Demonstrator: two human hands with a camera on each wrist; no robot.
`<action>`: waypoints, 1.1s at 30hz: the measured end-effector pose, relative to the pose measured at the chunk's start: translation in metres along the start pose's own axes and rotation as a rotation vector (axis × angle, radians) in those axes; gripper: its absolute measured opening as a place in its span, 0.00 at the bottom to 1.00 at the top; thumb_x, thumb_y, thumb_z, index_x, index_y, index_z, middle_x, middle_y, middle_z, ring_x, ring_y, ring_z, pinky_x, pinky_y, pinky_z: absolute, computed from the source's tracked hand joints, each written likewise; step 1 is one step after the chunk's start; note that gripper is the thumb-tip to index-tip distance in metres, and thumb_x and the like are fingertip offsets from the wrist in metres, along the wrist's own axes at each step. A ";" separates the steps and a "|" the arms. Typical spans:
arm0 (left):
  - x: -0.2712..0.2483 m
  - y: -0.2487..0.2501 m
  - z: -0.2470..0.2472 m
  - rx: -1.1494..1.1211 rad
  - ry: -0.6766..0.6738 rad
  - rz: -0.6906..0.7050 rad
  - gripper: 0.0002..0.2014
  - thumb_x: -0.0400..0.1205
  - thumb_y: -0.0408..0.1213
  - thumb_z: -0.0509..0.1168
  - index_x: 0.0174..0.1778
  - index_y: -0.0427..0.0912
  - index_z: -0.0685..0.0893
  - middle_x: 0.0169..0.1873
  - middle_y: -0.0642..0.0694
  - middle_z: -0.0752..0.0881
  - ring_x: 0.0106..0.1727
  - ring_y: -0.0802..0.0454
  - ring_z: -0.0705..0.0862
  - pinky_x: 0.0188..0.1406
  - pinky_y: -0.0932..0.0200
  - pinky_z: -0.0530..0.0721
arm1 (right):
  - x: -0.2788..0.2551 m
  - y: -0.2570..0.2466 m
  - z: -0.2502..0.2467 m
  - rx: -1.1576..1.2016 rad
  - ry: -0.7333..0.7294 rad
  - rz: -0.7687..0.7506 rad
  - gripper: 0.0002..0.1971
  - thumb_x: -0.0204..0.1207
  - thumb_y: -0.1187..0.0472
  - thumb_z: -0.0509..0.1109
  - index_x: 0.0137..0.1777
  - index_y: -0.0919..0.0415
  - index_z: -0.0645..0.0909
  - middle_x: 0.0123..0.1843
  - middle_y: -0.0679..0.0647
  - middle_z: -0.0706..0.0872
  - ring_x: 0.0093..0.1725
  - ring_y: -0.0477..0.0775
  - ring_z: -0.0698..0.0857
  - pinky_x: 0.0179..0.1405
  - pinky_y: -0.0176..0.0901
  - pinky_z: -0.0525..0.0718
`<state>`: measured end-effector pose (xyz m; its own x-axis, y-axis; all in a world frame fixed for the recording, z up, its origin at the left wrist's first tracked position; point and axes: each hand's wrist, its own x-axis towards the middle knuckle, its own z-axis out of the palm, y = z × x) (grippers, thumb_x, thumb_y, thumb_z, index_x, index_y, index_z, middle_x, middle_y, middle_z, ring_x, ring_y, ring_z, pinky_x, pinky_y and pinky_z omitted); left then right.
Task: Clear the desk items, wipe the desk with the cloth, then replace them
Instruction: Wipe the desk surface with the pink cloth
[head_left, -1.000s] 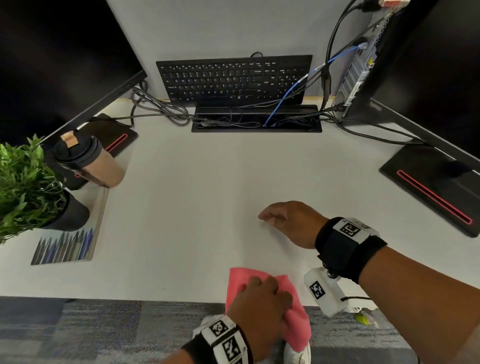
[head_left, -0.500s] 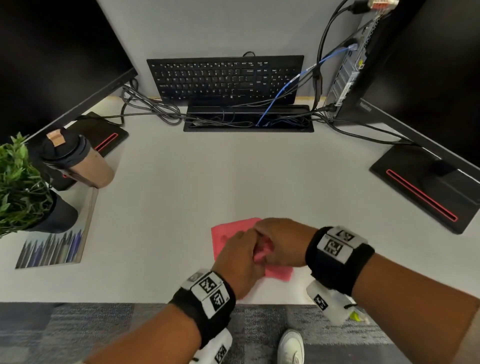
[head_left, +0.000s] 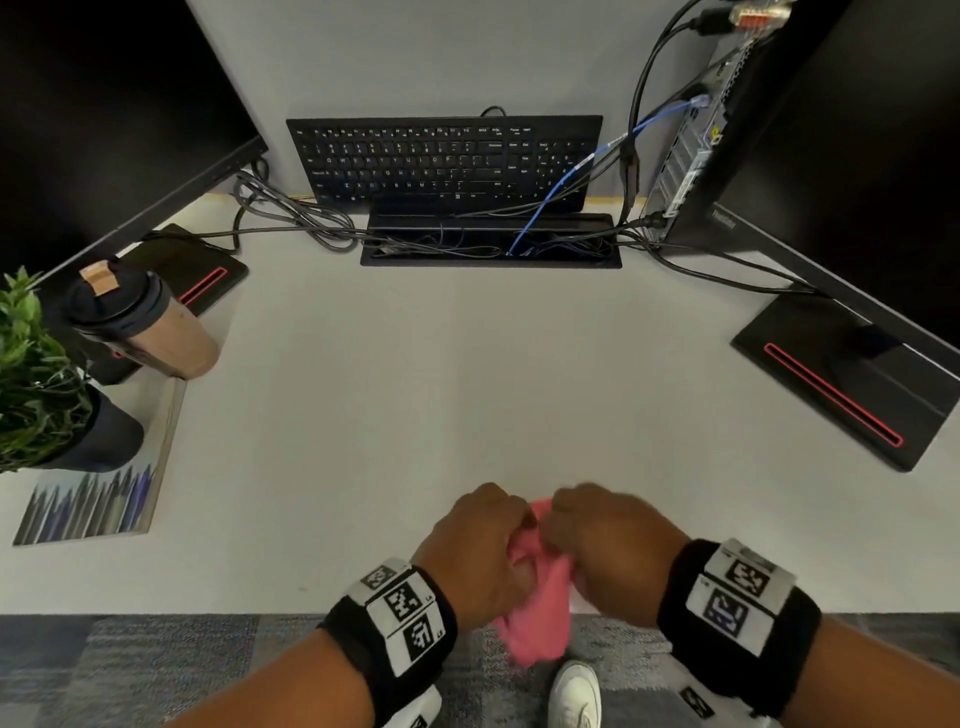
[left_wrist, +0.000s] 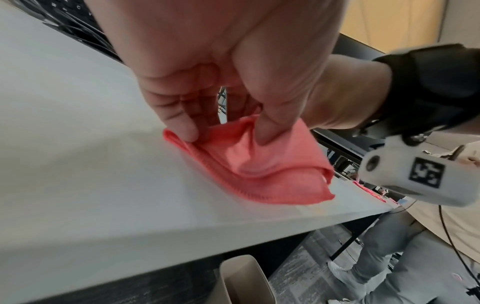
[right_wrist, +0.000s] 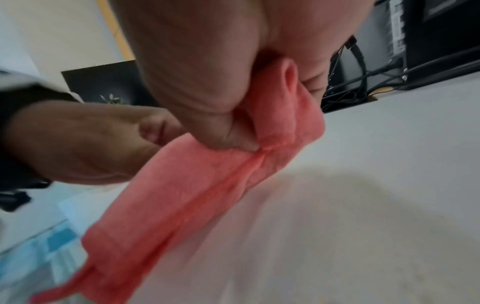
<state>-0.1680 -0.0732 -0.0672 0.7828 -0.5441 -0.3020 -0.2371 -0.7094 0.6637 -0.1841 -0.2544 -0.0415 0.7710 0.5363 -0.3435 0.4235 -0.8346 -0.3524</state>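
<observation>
A pink cloth (head_left: 540, 608) sits bunched at the near edge of the white desk (head_left: 467, 389), its lower end hanging over the edge. My left hand (head_left: 488, 540) pinches one side of it; the left wrist view shows the fingers (left_wrist: 182, 127) and thumb curled into the cloth (left_wrist: 259, 164). My right hand (head_left: 597, 540) grips the other side, and in the right wrist view the thumb presses a fold of the cloth (right_wrist: 207, 185). Both hands are close together. The tumbler (head_left: 145, 327), potted plant (head_left: 36, 384) and notebook (head_left: 104, 483) stand at the desk's left; a keyboard (head_left: 447, 161) leans against the back wall.
Two black monitors (head_left: 104, 114) (head_left: 857, 156) on stands (head_left: 841, 379) flank the desk. A cable tray (head_left: 488, 239) with tangled cables runs along the back. A small computer (head_left: 691, 150) stands at the back right. Below the desk edge are carpet and a white shoe (head_left: 576, 696).
My left hand brought the cloth up onto the desk, and my right hand came over to take hold. Both hands have now drawn it back to the near edge, bunched.
</observation>
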 end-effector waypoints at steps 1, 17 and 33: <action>0.003 0.002 0.000 0.024 0.014 0.004 0.09 0.72 0.48 0.64 0.46 0.52 0.79 0.43 0.52 0.78 0.43 0.53 0.78 0.43 0.57 0.81 | 0.008 0.005 -0.003 -0.031 0.064 0.026 0.12 0.73 0.55 0.53 0.51 0.47 0.77 0.45 0.51 0.80 0.44 0.55 0.78 0.36 0.50 0.77; 0.005 -0.003 0.004 0.067 -0.015 0.052 0.14 0.81 0.42 0.58 0.61 0.52 0.82 0.58 0.52 0.81 0.58 0.52 0.80 0.61 0.51 0.81 | -0.047 -0.030 0.058 0.266 -0.055 0.491 0.15 0.68 0.59 0.59 0.55 0.48 0.72 0.43 0.48 0.70 0.40 0.55 0.79 0.34 0.40 0.73; -0.028 -0.020 -0.022 0.040 0.090 -0.032 0.13 0.77 0.35 0.58 0.54 0.45 0.85 0.55 0.45 0.82 0.56 0.45 0.81 0.58 0.49 0.81 | 0.032 -0.095 0.060 0.495 0.073 0.280 0.12 0.75 0.57 0.65 0.58 0.54 0.75 0.45 0.44 0.83 0.39 0.42 0.83 0.37 0.33 0.84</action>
<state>-0.1727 -0.0343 -0.0573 0.8384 -0.4797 -0.2589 -0.2324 -0.7442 0.6263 -0.2283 -0.1503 -0.0716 0.8601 0.2785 -0.4273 -0.0611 -0.7754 -0.6285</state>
